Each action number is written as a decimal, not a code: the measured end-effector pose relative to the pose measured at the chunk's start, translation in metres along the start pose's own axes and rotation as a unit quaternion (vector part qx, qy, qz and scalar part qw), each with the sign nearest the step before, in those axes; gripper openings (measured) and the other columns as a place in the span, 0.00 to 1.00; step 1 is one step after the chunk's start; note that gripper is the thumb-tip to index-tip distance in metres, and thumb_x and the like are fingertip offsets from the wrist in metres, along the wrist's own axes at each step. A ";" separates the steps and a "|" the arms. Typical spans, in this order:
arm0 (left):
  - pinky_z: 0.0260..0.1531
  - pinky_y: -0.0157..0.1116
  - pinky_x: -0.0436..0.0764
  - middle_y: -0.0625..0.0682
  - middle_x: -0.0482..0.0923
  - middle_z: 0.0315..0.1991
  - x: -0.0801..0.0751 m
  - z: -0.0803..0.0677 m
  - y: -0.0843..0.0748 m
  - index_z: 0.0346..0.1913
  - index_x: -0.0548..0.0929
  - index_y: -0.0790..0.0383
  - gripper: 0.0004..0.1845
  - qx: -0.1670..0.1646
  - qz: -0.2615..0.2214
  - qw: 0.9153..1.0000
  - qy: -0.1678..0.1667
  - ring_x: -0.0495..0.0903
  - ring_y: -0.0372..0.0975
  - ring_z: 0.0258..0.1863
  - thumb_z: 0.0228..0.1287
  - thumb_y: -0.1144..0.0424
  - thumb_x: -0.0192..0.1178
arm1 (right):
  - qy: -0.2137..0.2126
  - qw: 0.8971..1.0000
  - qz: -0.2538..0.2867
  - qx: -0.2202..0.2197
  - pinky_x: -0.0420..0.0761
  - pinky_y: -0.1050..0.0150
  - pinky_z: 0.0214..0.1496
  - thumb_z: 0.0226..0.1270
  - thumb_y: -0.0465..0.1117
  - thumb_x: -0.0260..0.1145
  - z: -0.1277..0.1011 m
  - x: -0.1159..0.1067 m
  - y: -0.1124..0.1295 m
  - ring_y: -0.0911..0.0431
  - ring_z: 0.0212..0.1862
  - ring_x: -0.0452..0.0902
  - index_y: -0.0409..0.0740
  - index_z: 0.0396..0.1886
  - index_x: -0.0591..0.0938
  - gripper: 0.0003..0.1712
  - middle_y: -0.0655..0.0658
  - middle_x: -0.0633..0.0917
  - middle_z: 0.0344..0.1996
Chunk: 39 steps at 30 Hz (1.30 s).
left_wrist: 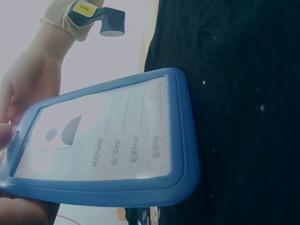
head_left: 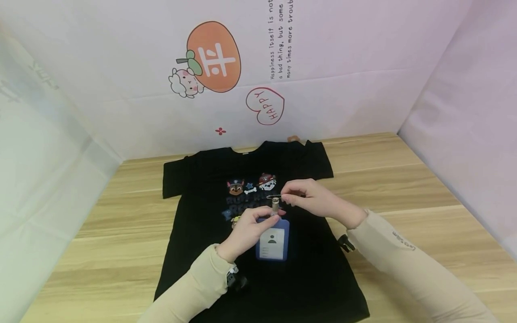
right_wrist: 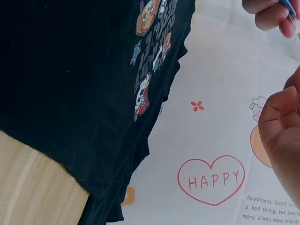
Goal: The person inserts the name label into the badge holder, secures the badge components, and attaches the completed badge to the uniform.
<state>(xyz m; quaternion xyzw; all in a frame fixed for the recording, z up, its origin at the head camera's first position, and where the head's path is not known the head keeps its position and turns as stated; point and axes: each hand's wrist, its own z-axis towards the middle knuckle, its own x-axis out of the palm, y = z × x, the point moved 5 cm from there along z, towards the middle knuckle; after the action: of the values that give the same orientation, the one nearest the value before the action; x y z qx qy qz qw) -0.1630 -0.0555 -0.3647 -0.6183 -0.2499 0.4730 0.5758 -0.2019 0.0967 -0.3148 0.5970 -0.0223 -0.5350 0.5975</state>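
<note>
My left hand [head_left: 250, 229] pinches the top of a blue-framed badge holder [head_left: 272, 244] between thumb and fingers. The badge hangs upright above a black T-shirt [head_left: 311, 282], its white card and grey figure facing me. A small metal clip [head_left: 275, 205] rises from its top edge, with a thin safety pin [head_left: 273, 196] above that. My right hand [head_left: 313, 197] pinches the end of this pin with thumb and forefinger. In the left wrist view the badge fills the middle, while the right wrist view shows my right hand [right_wrist: 283, 131] at the right edge, fingers curled, the pin out of frame.
The T-shirt lies flat on a wood-grain table [head_left: 121, 224], collar away from me, cartoon dog heads [head_left: 236, 187] printed on its chest. A white printed cloth [head_left: 141, 67] hangs behind and at both sides. Both wrists wear dark camera mounts [head_left: 345, 242].
</note>
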 end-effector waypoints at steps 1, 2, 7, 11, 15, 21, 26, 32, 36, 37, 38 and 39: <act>0.57 0.44 0.74 0.62 0.79 0.53 0.000 0.000 0.001 0.42 0.82 0.69 0.14 -0.003 0.001 1.000 0.000 0.75 0.47 0.57 0.71 0.62 0.51 | -0.002 1.000 -0.002 0.001 0.72 0.68 0.29 0.68 0.33 0.58 0.000 0.000 0.000 0.62 0.28 0.69 0.44 0.32 0.81 0.07 0.53 0.75 0.24; 0.57 0.44 0.74 0.61 0.80 0.53 0.000 0.001 0.001 0.43 0.82 0.70 0.14 -0.006 0.001 1.000 0.001 0.75 0.47 0.57 0.71 0.61 0.51 | -0.005 1.000 -0.004 0.004 0.72 0.68 0.30 0.68 0.33 0.58 0.000 0.000 0.000 0.61 0.28 0.69 0.44 0.31 0.81 0.07 0.53 0.75 0.24; 0.55 0.42 0.75 0.61 0.81 0.51 -0.002 0.002 0.004 0.47 0.80 0.71 0.15 -0.019 -0.003 1.000 -0.012 0.77 0.46 0.54 0.72 0.61 0.50 | -0.019 0.999 -0.002 0.042 0.74 0.67 0.32 0.68 0.33 0.58 0.000 0.001 -0.004 0.60 0.29 0.70 0.43 0.29 0.81 0.09 0.52 0.76 0.24; 0.47 0.35 0.79 0.62 0.83 0.44 -0.005 0.003 0.005 0.47 0.81 0.71 0.15 -0.019 -0.010 0.999 -0.048 0.81 0.41 0.44 0.72 0.62 0.50 | -0.025 0.996 0.019 0.082 0.75 0.65 0.36 0.70 0.33 0.55 -0.001 0.002 -0.010 0.57 0.31 0.72 0.41 0.28 0.80 0.11 0.50 0.77 0.24; 0.40 0.30 0.79 0.61 0.84 0.39 -0.009 0.006 0.003 0.43 0.82 0.70 0.12 -0.014 -0.006 0.996 -0.088 0.80 0.34 0.37 0.71 0.64 0.52 | -0.026 0.993 0.043 0.109 0.76 0.61 0.38 0.71 0.33 0.53 -0.001 0.004 -0.014 0.54 0.31 0.72 0.39 0.27 0.78 0.12 0.48 0.75 0.23; 0.40 0.34 0.82 0.65 0.83 0.38 -0.009 0.010 0.001 0.44 0.74 0.70 0.06 -0.021 -0.051 0.992 -0.117 0.84 0.43 0.35 0.68 0.71 0.53 | -0.022 0.990 0.066 0.120 0.75 0.62 0.36 0.71 0.32 0.53 0.001 0.009 -0.015 0.56 0.30 0.71 0.32 0.28 0.77 0.12 0.49 0.74 0.23; 0.39 0.36 0.84 0.67 0.82 0.41 -0.011 0.014 0.003 0.53 0.72 0.71 0.13 -0.013 -0.084 0.988 -0.132 0.84 0.40 0.33 0.67 0.73 0.53 | -0.026 0.989 0.082 0.121 0.74 0.66 0.34 0.70 0.31 0.52 0.002 0.011 -0.017 0.57 0.29 0.70 0.30 0.28 0.76 0.12 0.48 0.74 0.23; 0.39 0.39 0.84 0.68 0.82 0.43 -0.012 0.015 0.001 0.53 0.77 0.73 0.14 0.021 -0.084 0.986 -0.139 0.84 0.33 0.32 0.66 0.73 0.54 | -0.033 0.979 0.135 0.152 0.73 0.68 0.33 0.70 0.33 0.52 0.002 0.014 -0.022 0.60 0.28 0.71 0.26 0.30 0.75 0.13 0.49 0.74 0.23; 0.39 0.39 0.84 0.67 0.82 0.45 -0.013 0.016 0.001 0.51 0.79 0.74 0.13 0.034 -0.079 0.985 -0.148 0.83 0.30 0.32 0.65 0.74 0.55 | -0.036 0.966 0.190 0.171 0.73 0.69 0.33 0.70 0.33 0.51 0.001 0.016 -0.024 0.61 0.28 0.70 0.22 0.32 0.73 0.14 0.51 0.74 0.23; 0.39 0.39 0.84 0.67 0.82 0.45 -0.014 0.016 0.000 0.51 0.80 0.75 0.13 0.038 -0.079 0.985 -0.148 0.83 0.29 0.31 0.65 0.75 0.55 | -0.036 0.963 0.201 0.175 0.73 0.70 0.33 0.71 0.33 0.51 0.001 0.017 -0.024 0.61 0.28 0.70 0.21 0.33 0.73 0.15 0.51 0.74 0.23; 0.39 0.37 0.84 0.67 0.82 0.45 -0.014 0.016 0.000 0.51 0.80 0.75 0.13 0.040 -0.081 0.985 -0.147 0.83 0.29 0.31 0.65 0.75 0.55 | -0.036 0.960 0.212 0.178 0.72 0.70 0.33 0.71 0.33 0.51 0.001 0.018 -0.024 0.61 0.28 0.69 0.20 0.33 0.72 0.15 0.51 0.74 0.23; 0.39 0.36 0.84 0.68 0.82 0.44 -0.014 0.016 0.000 0.50 0.80 0.75 0.13 0.043 -0.082 0.985 -0.146 0.83 0.29 0.31 0.65 0.75 0.55 | -0.036 0.957 0.224 0.183 0.73 0.71 0.33 0.71 0.33 0.50 0.001 0.019 -0.024 0.61 0.28 0.69 0.20 0.33 0.72 0.15 0.51 0.74 0.23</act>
<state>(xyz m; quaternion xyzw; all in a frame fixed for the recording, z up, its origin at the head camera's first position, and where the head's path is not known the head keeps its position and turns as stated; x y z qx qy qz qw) -0.1830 -0.0597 -0.3588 -0.4945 -0.3604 0.5196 0.5963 -0.2093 0.0908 -0.3439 0.6559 -0.2741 -0.3955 0.5815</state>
